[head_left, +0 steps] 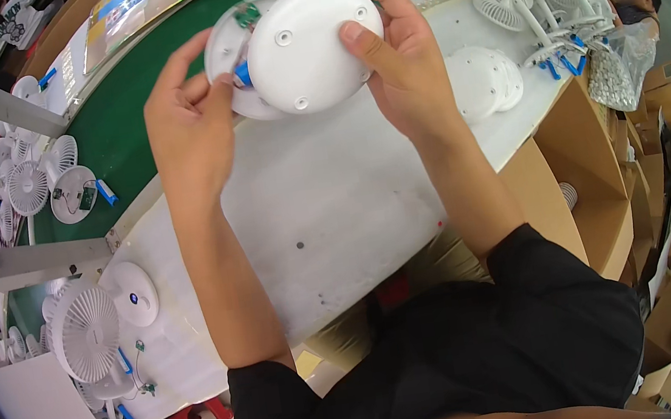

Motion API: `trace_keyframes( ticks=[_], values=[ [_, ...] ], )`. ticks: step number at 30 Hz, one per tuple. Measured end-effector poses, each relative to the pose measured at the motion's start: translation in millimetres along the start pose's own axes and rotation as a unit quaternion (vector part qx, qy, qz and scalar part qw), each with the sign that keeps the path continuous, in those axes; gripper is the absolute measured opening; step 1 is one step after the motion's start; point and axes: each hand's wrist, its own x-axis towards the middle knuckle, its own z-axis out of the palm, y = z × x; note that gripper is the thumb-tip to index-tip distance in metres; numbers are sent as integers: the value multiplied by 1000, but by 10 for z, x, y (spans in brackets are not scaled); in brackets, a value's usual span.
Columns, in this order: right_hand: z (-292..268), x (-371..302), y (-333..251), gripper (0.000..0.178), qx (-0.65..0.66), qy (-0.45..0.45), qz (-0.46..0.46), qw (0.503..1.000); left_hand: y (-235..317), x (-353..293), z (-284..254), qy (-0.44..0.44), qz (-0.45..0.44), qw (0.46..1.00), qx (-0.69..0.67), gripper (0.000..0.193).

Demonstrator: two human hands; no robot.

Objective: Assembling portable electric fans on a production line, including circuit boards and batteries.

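Left hand: fingers clamped on round white housing, held above the worktable. Right hand: thumb and fingers clamped on white disc, which covers much of the housing interior; blue cylinder partly visible; fingertips behind both parts hidden

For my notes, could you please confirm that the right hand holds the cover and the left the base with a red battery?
Not quite: the head view shows the battery is blue, not red. The right hand holds the cover and the left hand the base.
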Motion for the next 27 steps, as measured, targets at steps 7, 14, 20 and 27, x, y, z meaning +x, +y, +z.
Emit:
trace_keyframes(
  ticks=[7, 14, 20, 27],
  values=[
    [109, -289, -176, 43, 35, 15, 55, 998, 268, -393, 30, -39, 15, 998, -38, 41],
    [146, -595, -474, 46, -19, 10, 31, 999, 526, -628, -129, -100, 6, 995, -9, 46],
    [251, -676, -661, 51, -74, 5, 39, 996, 621, -733, -222, -86, -59, 988, -110, 52],
    [161, -681, -768, 55, -109, 0, 30, 994, 897, -806, 41, -86, 2, 995, 53, 55]
  ],
)
